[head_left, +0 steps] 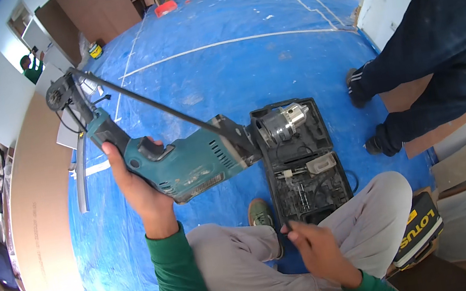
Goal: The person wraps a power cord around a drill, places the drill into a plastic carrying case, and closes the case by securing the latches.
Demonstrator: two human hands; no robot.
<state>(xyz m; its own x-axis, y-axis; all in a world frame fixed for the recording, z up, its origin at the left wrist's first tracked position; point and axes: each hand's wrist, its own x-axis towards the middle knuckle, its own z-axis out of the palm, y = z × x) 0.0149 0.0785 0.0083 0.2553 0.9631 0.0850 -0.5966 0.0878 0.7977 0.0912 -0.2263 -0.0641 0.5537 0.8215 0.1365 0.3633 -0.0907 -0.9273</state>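
Note:
My left hand [140,186] is wrapped round the grip of a teal power drill [201,156], held up at chest height with its silver chuck [290,122] pointing right. A black power cord [161,105] stretches from a bundled coil [59,93] behind the handle to the drill's front, passes round it and hangs down toward my lap. Between the fingers of my right hand [321,250] is the lower part of that cord, pinched above my knee. Below the drill lies an opened black tool case [330,131], with drill bits [302,195] and a pale plastic box [321,163] inside.
Blue sheeting [204,71] covers the floor. Close on my right stands a person in dark trousers [442,54]; another person [31,67] is far left. A black and yellow tool bag [417,229] sits by my right knee. A large brown board [41,234] stands along the left.

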